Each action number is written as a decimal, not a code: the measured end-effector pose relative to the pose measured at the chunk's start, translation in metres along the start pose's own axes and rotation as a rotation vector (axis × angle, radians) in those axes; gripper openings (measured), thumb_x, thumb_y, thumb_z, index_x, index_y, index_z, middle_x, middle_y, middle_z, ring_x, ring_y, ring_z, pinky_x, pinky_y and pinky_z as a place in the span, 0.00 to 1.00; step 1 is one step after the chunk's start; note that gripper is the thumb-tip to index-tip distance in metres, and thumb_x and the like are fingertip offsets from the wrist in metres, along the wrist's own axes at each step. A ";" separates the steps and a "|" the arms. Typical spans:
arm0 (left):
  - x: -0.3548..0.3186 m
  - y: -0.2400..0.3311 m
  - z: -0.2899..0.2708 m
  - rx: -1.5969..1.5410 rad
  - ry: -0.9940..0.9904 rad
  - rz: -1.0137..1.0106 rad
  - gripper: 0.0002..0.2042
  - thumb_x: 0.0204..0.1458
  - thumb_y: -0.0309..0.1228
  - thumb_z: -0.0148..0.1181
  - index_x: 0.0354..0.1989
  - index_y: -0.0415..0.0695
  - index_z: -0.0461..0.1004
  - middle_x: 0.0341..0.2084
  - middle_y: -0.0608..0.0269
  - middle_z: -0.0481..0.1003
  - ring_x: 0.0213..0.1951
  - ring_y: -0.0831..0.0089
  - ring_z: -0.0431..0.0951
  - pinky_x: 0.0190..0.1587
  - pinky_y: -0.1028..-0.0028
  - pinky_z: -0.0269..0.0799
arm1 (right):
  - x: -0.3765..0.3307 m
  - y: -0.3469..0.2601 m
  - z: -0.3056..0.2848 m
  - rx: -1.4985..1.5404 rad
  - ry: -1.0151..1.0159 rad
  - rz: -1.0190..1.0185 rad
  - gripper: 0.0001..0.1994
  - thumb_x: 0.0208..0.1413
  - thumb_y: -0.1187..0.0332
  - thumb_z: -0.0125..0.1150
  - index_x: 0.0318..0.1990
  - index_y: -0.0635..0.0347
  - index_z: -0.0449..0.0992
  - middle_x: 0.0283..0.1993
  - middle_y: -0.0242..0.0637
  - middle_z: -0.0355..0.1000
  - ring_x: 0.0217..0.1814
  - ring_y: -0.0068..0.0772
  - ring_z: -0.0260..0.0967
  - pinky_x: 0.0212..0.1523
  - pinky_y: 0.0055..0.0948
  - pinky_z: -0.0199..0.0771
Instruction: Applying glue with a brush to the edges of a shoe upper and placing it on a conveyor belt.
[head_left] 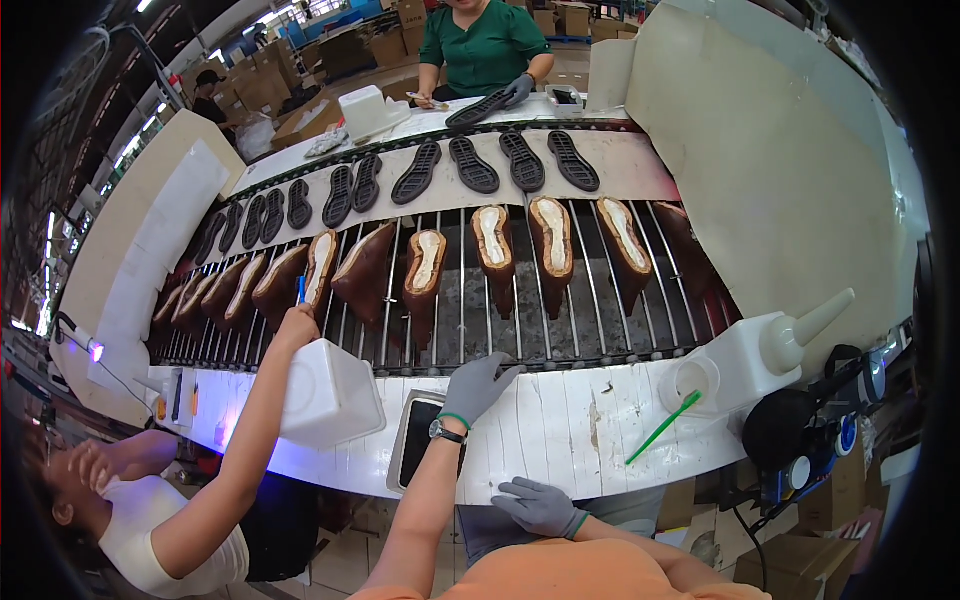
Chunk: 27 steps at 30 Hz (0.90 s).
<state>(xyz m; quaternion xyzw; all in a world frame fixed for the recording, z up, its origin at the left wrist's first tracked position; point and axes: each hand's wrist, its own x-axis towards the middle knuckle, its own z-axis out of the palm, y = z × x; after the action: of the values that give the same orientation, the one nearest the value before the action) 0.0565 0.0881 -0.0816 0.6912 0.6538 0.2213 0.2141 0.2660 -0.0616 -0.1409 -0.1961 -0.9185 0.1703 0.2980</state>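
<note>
My left hand [478,388], in a grey glove, lies on the white worktable [560,425] beside the conveyor's near edge. Its fingers stretch to the right and hold nothing. Under my left wrist is a white-rimmed tray [397,470] with a dark, flat, phone-like thing [418,440] in it. My gloved right hand [540,507] rests at the table's front edge, fingers loosely apart, with nothing in it. Ahead, several brown shoe uppers [552,255] lie bottom up on the conveyor's metal rods, with pale strips along their undersides. Black shoe soles [473,165] line the shelf beyond them.
A green-handled brush [663,428] leans on a round white cup [695,378] beside a white nozzle bottle [765,350]. A white plastic container [330,395] stands left, where a co-worker's arm [245,450] reaches with a blue tool [301,290]. Across the conveyor, a person in green [485,45] holds a sole.
</note>
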 end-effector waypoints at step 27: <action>-0.018 -0.011 -0.007 0.003 0.033 0.045 0.20 0.57 0.49 0.56 0.43 0.43 0.77 0.33 0.49 0.80 0.37 0.51 0.80 0.40 0.59 0.75 | 0.008 -0.020 0.002 0.029 -0.030 -0.015 0.17 0.49 0.71 0.60 0.50 0.54 0.77 0.48 0.41 0.76 0.49 0.40 0.75 0.51 0.33 0.77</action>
<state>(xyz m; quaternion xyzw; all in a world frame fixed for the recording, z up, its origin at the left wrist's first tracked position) 0.0429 0.0708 -0.0827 0.7021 0.6420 0.2365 0.1974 0.2529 -0.0759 -0.1299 -0.1823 -0.9217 0.1843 0.2885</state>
